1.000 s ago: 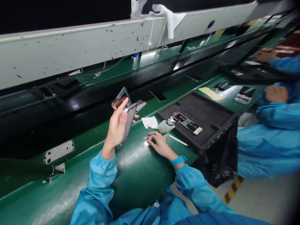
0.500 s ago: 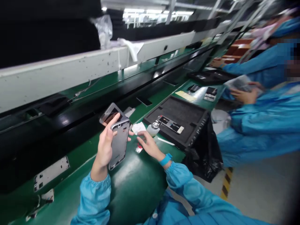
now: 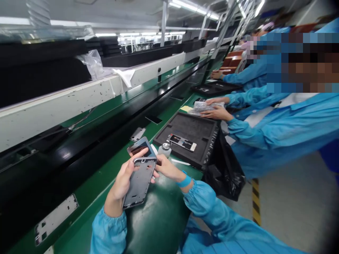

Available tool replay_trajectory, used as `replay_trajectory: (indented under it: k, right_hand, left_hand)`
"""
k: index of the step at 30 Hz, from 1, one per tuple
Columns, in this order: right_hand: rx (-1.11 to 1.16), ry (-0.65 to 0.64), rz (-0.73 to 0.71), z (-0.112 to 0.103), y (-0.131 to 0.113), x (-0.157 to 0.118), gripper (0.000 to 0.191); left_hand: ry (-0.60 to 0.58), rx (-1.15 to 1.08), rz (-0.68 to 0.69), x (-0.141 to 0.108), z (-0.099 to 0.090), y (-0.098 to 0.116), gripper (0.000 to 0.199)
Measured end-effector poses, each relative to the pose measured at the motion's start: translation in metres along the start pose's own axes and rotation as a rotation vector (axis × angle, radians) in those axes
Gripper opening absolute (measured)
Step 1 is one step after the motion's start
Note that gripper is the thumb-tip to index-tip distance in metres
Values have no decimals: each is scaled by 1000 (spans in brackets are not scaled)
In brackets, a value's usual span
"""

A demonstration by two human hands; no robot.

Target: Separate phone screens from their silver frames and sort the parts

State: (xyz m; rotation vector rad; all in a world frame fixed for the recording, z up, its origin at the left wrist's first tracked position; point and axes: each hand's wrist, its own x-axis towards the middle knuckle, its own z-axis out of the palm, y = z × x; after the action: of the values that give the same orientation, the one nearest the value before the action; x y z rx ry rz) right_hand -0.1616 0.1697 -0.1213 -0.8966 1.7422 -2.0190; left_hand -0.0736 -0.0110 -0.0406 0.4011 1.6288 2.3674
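Note:
My left hand (image 3: 124, 181) is closed around a grey phone frame (image 3: 139, 187) held upright at a tilt, its inner side with small cutouts facing me. A second phone part with a dark, shiny face (image 3: 145, 145) sticks out past its top, beside my left index finger. My right hand (image 3: 169, 168) is at the frame's upper right edge, fingers bent and partly hidden behind it. What they pinch, if anything, I cannot make out. Just beyond stands a small bottle with a metal top (image 3: 165, 149), with a white strip (image 3: 180, 162) lying to its right.
A black foam tray (image 3: 185, 123) carries a phone with its insides exposed (image 3: 182, 142). A black bag (image 3: 225, 169) hangs off the bench edge. Other phone plates (image 3: 56, 219) lie along the green bench (image 3: 164, 218). At right, a co-worker's hands (image 3: 218, 112) hold a clear-wrapped bundle.
My right hand has moved left to the held phone frame; before, it was apart from it, above the bench. The view has shifted, and the co-worker's bundle is now over the bench.

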Motion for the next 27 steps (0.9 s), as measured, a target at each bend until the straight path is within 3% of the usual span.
replay_trajectory:
  k: [3, 7, 10, 14, 20, 27]
  right_hand:
    - [15, -51, 27, 0, 3, -4, 63]
    - [190, 10, 50, 7, 7, -17, 57]
    - [384, -5, 168, 10, 8, -31, 59]
    - [445, 16, 229, 7, 5, -43, 55]
    - [389, -12, 165, 5, 9, -46, 77]
    - [259, 13, 60, 6, 7, -43, 84]
  left_hand:
    - [33, -46, 10, 3, -2, -4, 99]
    - [154, -286, 100, -2, -4, -1, 97]
    - [187, -430, 190, -11, -2, 9, 81]
    - [248, -455, 325, -19, 3, 17, 64]
    - [177, -433, 353, -26, 15, 17, 65]
    - [107, -466, 388, -35, 30, 24, 60]
